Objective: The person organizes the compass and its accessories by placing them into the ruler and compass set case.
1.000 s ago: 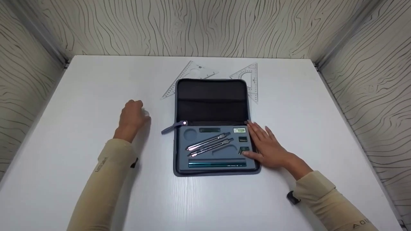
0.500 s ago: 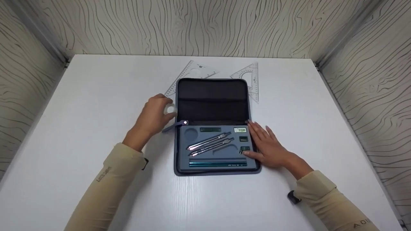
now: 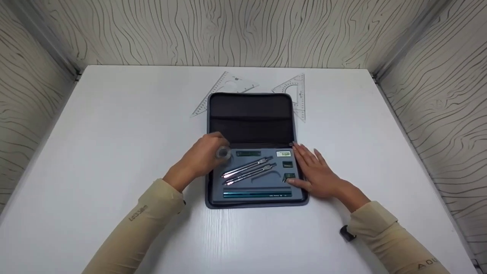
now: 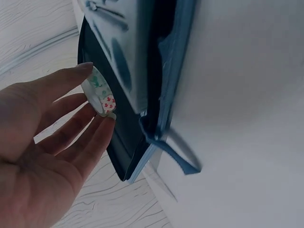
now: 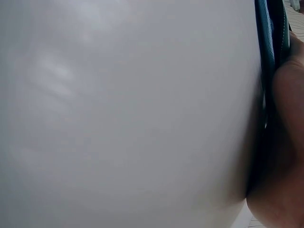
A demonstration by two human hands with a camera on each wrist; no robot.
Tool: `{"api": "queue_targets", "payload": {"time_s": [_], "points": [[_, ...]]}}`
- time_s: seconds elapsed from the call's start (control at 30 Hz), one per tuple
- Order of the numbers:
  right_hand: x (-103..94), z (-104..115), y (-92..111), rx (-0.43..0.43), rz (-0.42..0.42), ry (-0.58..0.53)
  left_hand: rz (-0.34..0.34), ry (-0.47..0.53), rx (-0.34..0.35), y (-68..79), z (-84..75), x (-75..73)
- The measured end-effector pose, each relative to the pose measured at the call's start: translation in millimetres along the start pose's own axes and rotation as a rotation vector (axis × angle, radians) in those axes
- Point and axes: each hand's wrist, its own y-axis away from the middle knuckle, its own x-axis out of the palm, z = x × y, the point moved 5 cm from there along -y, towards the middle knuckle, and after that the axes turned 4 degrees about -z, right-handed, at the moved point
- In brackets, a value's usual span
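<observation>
A zip-up stationery case (image 3: 251, 131) lies unfolded on the white table. Its grey insert tray (image 3: 217, 190) faces up. My left hand (image 3: 201, 156) pinches a small roll of patterned tape (image 4: 100, 85) between thumb and fingertips. In the head view the roll is above the tray's upper left corner, where the hand partly covers the round recess. My right hand (image 3: 317, 173) rests along the case's right edge with fingers extended. Its thumb touches the tray beside a small dark green sharpener-like piece (image 3: 288, 176). The right wrist view shows only part of that hand.
Two metallic compass-like tools (image 3: 249, 168) lie slanted in the tray, above a dark green pencil set (image 3: 257, 193). A white eraser (image 3: 283, 154) sits upper right. Behind the case lie two clear set squares, one left (image 3: 213, 95) and one right (image 3: 301, 95). Patterned walls (image 3: 228, 34) enclose the table.
My left hand has carried the tape roll from the table's left side rightward, past the case's left edge, to over the tray. The right hand has stayed in place.
</observation>
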Motion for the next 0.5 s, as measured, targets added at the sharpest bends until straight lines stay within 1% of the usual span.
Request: {"api": "queue_targets", "payload": {"time_s": [0.13,0.27,0.5], "points": [[-0.3,0.0,-0.1,0.009,0.009,0.012,0.018,-0.03,0.02,-0.6,-0.1,9.8],[-0.5,-0.2,0.1,0.012,0.008,0.014,0.015,-0.046,0.034,-1.1,-0.2,14.5],[0.5,-0.6,-0.2,0.008,0.003,0.01,0.037,-0.072,0.01,-0.3,0.6,16.6]]}}
